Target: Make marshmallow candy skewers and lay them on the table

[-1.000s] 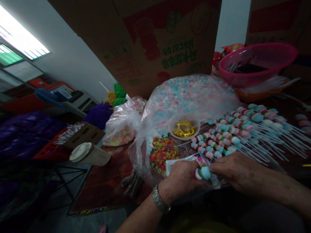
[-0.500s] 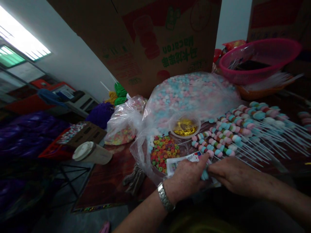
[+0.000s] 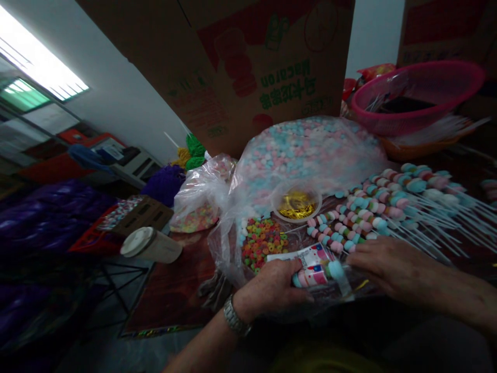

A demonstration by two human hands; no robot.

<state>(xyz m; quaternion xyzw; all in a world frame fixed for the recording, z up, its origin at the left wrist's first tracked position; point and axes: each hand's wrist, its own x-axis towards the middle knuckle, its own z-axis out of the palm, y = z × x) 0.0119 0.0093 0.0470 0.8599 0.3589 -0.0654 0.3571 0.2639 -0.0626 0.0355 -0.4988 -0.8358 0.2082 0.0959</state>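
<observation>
A marshmallow skewer (image 3: 334,270) in a clear wrapper printed with bright shapes lies slanted at the table's near edge. My left hand (image 3: 277,286), a metal watch on its wrist, is closed around the skewer's left end, thumb on top. My right hand (image 3: 382,261) is palm down just beyond the wrapper's right end, fingers bent together; their tips are partly hidden, so what they grip cannot be made out. Below them shows a short gold twist tie (image 3: 362,285). Printed wrappers (image 3: 285,255) lie flat behind the skewer.
Several marshmallow skewers (image 3: 361,217) are piled at right, white sticks toward me. Behind stand a bowl of gold ties (image 3: 297,204), a large marshmallow bag (image 3: 310,145) and a pink basket (image 3: 417,98). Ring-shaped candies (image 3: 264,241) and a lidded cup (image 3: 151,244) are left.
My hands have moved apart: the left one slid left and down along the wrapped skewer, the right one shifted right. The wrapped skewer and gold twist tie now show between them.
</observation>
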